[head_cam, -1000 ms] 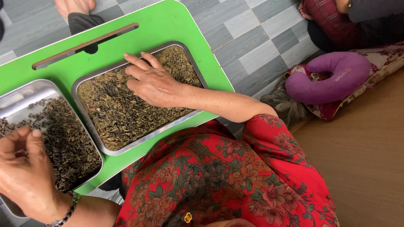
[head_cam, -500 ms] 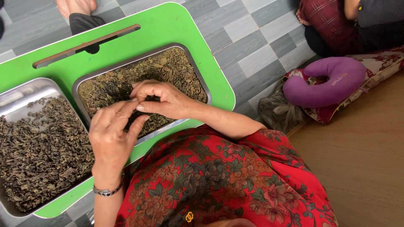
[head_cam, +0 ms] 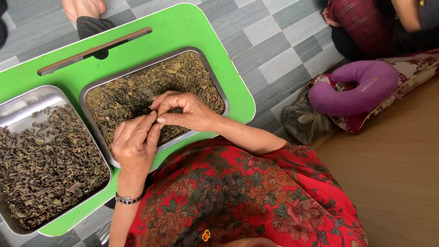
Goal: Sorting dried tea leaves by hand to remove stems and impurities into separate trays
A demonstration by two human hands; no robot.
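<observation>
My left hand (head_cam: 135, 144), with a bracelet at the wrist, and my right hand (head_cam: 190, 112) meet fingertip to fingertip over the near edge of the right metal tray (head_cam: 215, 87). Both pinch a small dark bit of dried leaf between them. The tray holds a layer of dried brownish-green leaves (head_cam: 183, 75). A second metal tray (head_cam: 27, 98) at the left holds a darker heap of dried leaves (head_cam: 50, 160). Both trays rest on a green low table (head_cam: 183, 27).
A long slot (head_cam: 93, 50) runs along the table's far side. Another person's foot (head_cam: 82, 7) is beyond it, and a seated person (head_cam: 379, 20) is at the top right. A purple neck pillow (head_cam: 354, 89) lies on a patterned mat beside grey floor tiles.
My left hand left the left tray and came across to the right tray. My right hand lifted off the leaves and closed its fingers against the left hand's fingertips.
</observation>
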